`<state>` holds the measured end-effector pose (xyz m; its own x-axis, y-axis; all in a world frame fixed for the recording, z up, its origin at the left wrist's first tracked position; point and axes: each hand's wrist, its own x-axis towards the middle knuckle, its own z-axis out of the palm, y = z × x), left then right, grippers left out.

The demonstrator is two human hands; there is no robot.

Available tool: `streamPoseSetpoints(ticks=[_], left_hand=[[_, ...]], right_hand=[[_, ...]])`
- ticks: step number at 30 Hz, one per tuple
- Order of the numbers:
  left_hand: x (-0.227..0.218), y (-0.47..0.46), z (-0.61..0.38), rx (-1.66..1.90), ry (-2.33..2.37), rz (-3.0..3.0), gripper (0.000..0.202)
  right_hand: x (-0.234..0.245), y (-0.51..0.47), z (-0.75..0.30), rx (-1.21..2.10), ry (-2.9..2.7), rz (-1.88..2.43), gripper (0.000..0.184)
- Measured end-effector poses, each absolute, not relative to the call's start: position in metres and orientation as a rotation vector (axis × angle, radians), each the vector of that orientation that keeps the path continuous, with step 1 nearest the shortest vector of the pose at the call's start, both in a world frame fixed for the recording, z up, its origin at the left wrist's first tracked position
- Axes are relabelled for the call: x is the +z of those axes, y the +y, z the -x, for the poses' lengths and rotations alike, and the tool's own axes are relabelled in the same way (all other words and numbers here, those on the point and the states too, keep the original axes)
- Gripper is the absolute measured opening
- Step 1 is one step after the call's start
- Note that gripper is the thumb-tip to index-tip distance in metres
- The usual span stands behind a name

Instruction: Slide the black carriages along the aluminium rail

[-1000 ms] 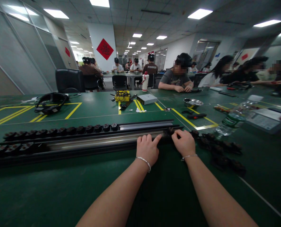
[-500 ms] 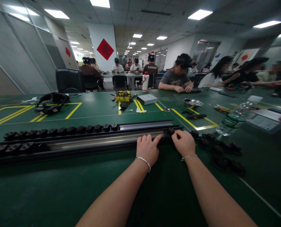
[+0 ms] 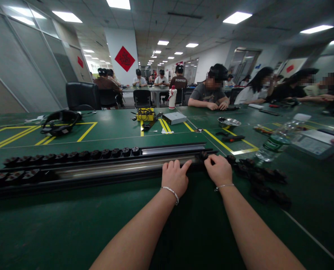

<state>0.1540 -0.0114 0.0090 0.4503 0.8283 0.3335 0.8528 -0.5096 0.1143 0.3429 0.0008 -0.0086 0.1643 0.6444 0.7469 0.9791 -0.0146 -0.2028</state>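
Observation:
A long black rail with a shiny metallic channel lies across the green table. My left hand grips it near its right end, fingers over the channel and index finger stretched toward the right; the thumb is hidden. Thumb and forefinger of my right hand are pinched at the rail's right end, against a small dark knobbed part that the fingers partly cover. Several similar black parts sit in the channel's left end. A second rail runs behind, its left portion filled with a row of such parts.
Loose black parts lie right of my right hand, near a plastic water bottle. Farther back are a metal bowl, an orange-and-black tool, a grey box and a black headset. A person sits across the table.
Both hands keep almost the same place and pose on the rail. At the right, a seated person's raised hand has dropped from view.

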Motion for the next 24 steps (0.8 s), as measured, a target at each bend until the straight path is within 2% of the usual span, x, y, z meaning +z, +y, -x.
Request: streamPoseSetpoints(ticks=[24], left_hand=[[0.0033, -0.0091, -0.1537, -0.595, -1.477, 2.591, 0.053]], right_hand=[[-0.0087, 0.0013, -0.3426, -0.565, -1.499, 1.805, 0.021]])
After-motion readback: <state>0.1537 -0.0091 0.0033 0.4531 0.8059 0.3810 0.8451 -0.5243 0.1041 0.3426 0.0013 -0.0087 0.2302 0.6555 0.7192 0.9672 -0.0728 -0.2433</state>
